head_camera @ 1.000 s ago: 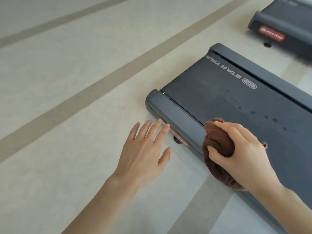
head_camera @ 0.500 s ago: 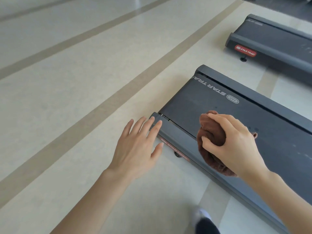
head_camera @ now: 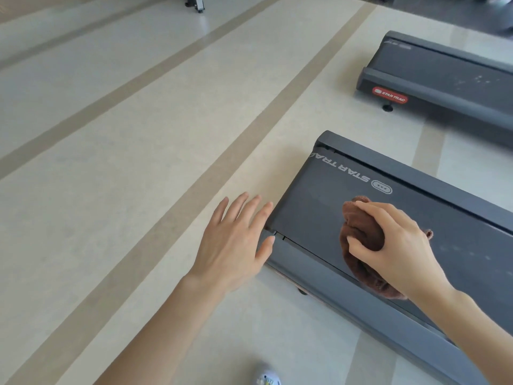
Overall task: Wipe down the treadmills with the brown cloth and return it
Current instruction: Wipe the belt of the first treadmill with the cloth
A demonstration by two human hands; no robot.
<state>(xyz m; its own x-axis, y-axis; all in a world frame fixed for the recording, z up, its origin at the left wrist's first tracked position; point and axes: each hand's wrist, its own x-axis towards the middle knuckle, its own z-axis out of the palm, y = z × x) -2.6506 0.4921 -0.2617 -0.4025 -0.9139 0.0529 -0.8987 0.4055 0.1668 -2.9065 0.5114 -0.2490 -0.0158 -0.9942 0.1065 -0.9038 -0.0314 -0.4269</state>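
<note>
Two treadmills are in view. The near treadmill (head_camera: 313, 218) runs from frame centre to the lower right. The second treadmill (head_camera: 444, 70) lies in the upper right, well apart from it on the floor (head_camera: 111, 162).

The brown cloth (head_camera: 363, 237) is bunched into a wad on the belt of the near treadmill, right of frame centre. Its lower fold reaches toward the near side rail (head_camera: 333, 284).

The right hand (head_camera: 399, 254) holds the wad from above, with fingers and thumb curled round it. The left hand (head_camera: 233, 245) is flat, fingers straight and spread, at the end corner of the near treadmill. Its thumb tip lies at the rail; contact cannot be confirmed.

Handling, by judgement:

1. The cloth is soft, light and compressible. It has no fixed shape, and a loose tail (head_camera: 429, 234) already shows right of the hand.
2. Take hold at the middle of the wad, palm on top, so that pressure spreads evenly and the edges stay gathered.
3. The belt looks smooth, so the wad should slide readily. Expect the belt to shift under a lengthwise push.
4. Pale specks (head_camera: 458, 250) on the belt to the right of the cloth indicate that wiping is incomplete. The cloth has not yet been returned.
</note>
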